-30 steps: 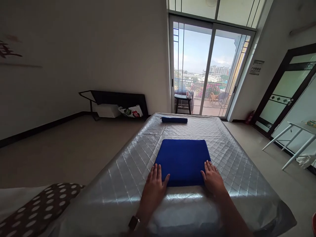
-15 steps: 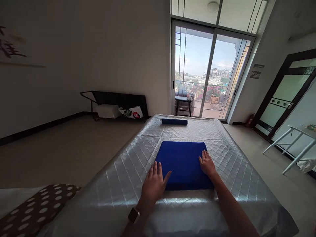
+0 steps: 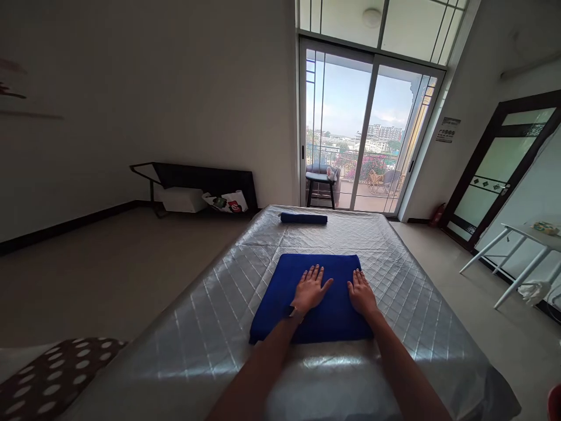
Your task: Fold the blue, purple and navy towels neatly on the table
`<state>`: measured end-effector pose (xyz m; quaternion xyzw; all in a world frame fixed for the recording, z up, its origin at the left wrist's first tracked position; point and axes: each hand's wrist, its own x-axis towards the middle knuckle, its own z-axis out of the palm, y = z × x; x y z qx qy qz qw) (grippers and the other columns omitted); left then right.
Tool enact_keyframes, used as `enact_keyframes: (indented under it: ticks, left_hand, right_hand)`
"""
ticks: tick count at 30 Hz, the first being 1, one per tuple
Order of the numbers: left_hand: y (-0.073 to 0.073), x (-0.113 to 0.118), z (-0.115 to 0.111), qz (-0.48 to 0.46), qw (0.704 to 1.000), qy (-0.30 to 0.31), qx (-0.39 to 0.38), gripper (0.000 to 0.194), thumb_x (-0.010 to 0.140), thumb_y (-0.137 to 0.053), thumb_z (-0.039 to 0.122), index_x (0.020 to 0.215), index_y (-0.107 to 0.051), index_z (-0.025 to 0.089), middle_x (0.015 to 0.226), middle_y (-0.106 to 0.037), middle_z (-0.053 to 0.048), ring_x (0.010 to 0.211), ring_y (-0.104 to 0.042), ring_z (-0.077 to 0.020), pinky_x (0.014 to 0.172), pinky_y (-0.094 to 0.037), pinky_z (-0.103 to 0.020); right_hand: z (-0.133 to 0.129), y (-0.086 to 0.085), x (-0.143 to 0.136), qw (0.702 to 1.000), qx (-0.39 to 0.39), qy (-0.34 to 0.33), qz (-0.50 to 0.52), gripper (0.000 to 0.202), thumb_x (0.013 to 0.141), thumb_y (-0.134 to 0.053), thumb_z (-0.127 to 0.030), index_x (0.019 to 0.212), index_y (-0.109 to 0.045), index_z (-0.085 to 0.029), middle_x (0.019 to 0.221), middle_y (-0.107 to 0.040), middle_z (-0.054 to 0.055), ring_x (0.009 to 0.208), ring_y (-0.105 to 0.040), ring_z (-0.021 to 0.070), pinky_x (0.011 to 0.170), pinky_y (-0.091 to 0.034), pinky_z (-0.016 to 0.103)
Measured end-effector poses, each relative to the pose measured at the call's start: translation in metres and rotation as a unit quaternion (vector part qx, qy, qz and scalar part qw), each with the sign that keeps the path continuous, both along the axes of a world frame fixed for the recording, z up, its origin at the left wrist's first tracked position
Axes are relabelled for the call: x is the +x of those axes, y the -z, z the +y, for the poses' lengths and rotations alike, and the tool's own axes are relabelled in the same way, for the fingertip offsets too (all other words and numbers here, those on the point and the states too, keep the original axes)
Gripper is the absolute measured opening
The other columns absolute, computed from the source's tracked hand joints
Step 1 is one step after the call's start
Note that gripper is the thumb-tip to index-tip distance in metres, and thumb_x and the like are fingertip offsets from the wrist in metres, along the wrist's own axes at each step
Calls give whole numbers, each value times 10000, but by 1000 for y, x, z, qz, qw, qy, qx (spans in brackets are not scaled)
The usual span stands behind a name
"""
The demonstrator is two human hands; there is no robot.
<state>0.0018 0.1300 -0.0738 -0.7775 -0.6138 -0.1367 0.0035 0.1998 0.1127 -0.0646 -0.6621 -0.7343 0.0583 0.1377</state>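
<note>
A folded blue cloth (image 3: 274, 307) lies flat on the silver quilted cover (image 3: 210, 318) of the table. On the middle of the cloth rests my left hand (image 3: 310, 287), palm down with fingers stretched and thumb out to the right; its wrist wears a dark watch. My right hand (image 3: 363, 293) lies flat along the cloth's right edge, fingers pointing away from me. Neither hand grips anything. Farther off, near the table's far end, is a rolled dark blue cloth (image 3: 304, 218).
A brown polka-dot cloth (image 3: 56, 374) is at the lower left. Against the wall stands a dark frame (image 3: 205, 178) with a white box (image 3: 182, 200) and a printed bag (image 3: 225, 202). A white-legged table (image 3: 530, 234) stands at right, and glass sliding doors (image 3: 337, 128) are ahead.
My left hand has moved right, from the cloth's left edge onto its middle. My right hand has stayed at the right edge. The view has shifted slightly.
</note>
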Motion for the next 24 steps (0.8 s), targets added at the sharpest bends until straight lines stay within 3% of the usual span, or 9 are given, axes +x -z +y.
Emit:
enact_keyframes:
  ticks: [4,7,12,18,24]
  left_hand:
    - [7,-67,-2,7,996,-88,-13,829,976,-154,644,1515,-380,55,1592,-338,-196,1493,-301,-309,1209,-255,-501]
    - [7,-89,-7,7,992,-123,-33,837,976,-171,639,1525,-345,32,1612,-286,-193,1514,-243,-299,1223,-232,-459]
    - [8,-86,-10,1,992,-127,-24,818,977,-222,618,1517,-353,18,1604,-308,-193,1514,-241,-300,1224,-234,-431]
    - [10,-84,-10,-19,991,-129,-8,811,974,-243,623,1504,-388,26,1592,-345,-196,1503,-272,-312,1219,-254,-433]
    - [14,-85,-12,-10,991,-129,17,805,979,-220,620,1496,-407,33,1571,-387,-188,1489,-309,-308,1209,-281,-445]
  right_hand:
    - [0,-1,0,1000,-6,0,4,607,1033,-264,-345,1545,-311,-23,1617,-272,162,1525,-203,231,1227,-231,417]
    - [-1,-4,2,1000,-27,-5,-12,621,1035,-239,-372,1555,-294,-36,1629,-250,150,1527,-196,232,1227,-212,407]
    - [7,-17,7,996,-64,-4,-66,611,1028,-273,-389,1544,-349,-70,1612,-307,147,1516,-239,238,1217,-209,400]
    - [47,-42,-8,998,-24,-2,-66,584,1031,-263,-338,1549,-344,-80,1610,-325,131,1521,-226,214,1224,-179,374]
    - [76,-24,-9,998,-58,22,-13,605,1039,-252,-383,1556,-327,-78,1631,-295,97,1529,-192,197,1230,-165,322]
